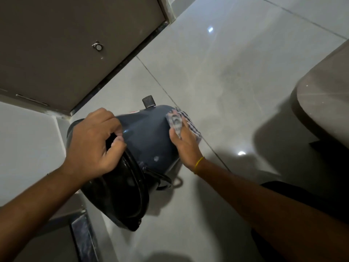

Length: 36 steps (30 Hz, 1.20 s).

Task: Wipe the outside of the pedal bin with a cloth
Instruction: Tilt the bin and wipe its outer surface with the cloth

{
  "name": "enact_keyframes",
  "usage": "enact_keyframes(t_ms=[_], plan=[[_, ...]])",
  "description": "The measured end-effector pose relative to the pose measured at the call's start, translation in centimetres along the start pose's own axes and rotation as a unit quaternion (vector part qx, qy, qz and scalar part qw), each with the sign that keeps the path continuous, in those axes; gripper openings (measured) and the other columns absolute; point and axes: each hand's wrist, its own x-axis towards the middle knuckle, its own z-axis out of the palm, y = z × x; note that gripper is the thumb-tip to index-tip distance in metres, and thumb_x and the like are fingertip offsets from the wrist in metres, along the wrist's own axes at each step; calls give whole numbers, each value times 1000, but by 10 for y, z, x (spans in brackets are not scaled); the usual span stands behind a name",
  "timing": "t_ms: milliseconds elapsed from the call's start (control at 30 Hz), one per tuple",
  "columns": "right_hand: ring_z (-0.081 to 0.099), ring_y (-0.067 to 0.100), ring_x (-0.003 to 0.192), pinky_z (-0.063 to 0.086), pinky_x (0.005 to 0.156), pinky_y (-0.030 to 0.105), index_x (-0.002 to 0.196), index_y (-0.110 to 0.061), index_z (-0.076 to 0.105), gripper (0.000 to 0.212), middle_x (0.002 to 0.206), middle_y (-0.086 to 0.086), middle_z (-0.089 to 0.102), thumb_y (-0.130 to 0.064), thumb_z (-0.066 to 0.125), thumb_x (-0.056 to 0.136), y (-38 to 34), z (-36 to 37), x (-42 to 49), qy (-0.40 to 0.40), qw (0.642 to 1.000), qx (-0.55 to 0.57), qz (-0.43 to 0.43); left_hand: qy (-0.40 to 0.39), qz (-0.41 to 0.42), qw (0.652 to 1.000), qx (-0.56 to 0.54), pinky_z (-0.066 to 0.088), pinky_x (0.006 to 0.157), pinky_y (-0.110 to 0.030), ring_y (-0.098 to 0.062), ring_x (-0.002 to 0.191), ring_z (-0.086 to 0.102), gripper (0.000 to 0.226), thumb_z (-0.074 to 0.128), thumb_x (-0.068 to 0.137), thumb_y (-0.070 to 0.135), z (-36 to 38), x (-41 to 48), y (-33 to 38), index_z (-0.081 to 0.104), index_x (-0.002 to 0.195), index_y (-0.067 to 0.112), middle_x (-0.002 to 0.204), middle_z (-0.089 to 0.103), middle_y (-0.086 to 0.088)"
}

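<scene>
The pedal bin [149, 137] is dark blue-grey and lies tipped on its side on the tiled floor. Its black lid [117, 197] points toward me and its black pedal [149, 101] sticks up at the far end. My left hand [94, 140] grips the bin's upper rim near the lid. My right hand [184, 146] presses a checked cloth [181, 123] against the bin's right side, near its base. A yellow band circles my right wrist.
A brown door [66, 50] with a small door stop [98, 46] stands at the upper left. A rounded brown counter or table edge [324, 103] juts in at the right. Grey floor tiles [226, 76] spread behind the bin; a wall corner is at the left.
</scene>
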Motion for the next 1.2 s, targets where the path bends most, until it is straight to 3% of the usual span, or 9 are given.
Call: enact_keyframes(t_ms=[167,300,400,567,667,800,900,1067,1200], plan=[[8,5,167,-6,135,37,166,-32,34,63,177,-16,28,-44,46,105,-62,12,-37,-89,987,-35,-130,20,-48,998,-23,38,62,-39,-31,66,52,26,45,85,18,0,10,-17,59,69,2,70,56,-9],[2,16,171,5,136,54,169,-26,26,70,181,-9,20,-25,58,106,-43,23,-94,-156,969,-7,-193,23,-65,997,-19,41,63,-38,-32,66,53,29,46,87,17,-1,17,-32,59,66,2,67,55,-9],[4,16,171,9,139,50,169,-21,23,77,181,-4,16,-14,66,105,2,16,-114,-177,958,-46,-222,22,-83,996,-27,38,64,-34,-29,67,54,27,46,88,18,-2,20,-44,58,67,6,68,55,-8],[17,0,166,18,137,53,170,-31,17,75,175,-29,22,-31,56,106,44,10,-61,-91,992,80,-27,16,-92,994,-48,36,65,-31,-13,71,53,21,49,87,16,-2,24,-38,60,70,8,71,56,-2],[8,5,169,13,139,50,171,-28,19,83,180,-17,17,-63,48,102,41,3,-11,-54,994,82,38,-28,-36,999,-18,41,76,-35,-26,81,56,24,52,85,27,0,32,-18,65,81,8,84,62,-6],[23,10,167,21,137,50,167,-35,30,85,176,-12,32,-78,50,96,33,-1,18,-72,992,101,36,-132,222,958,122,42,101,-54,-35,111,67,61,57,87,55,4,28,-4,77,114,4,117,73,-17],[42,20,159,31,133,54,163,-26,42,83,168,0,49,-73,56,96,32,-9,13,-71,988,128,52,-134,336,925,119,47,100,-59,-38,109,70,63,61,89,57,6,20,-5,76,123,6,117,75,-22],[25,25,167,18,136,57,160,-47,39,59,173,1,41,-45,54,103,-31,-12,-17,-89,988,101,-75,-137,325,927,130,49,90,-52,-38,99,68,55,59,92,61,7,31,0,60,122,15,110,73,-19],[17,23,170,15,133,66,166,-47,24,71,177,-8,32,-29,56,105,-58,-11,-53,-137,977,93,-135,-147,288,941,99,43,82,-44,-32,87,65,53,59,90,56,3,43,0,65,117,11,99,70,-10]])
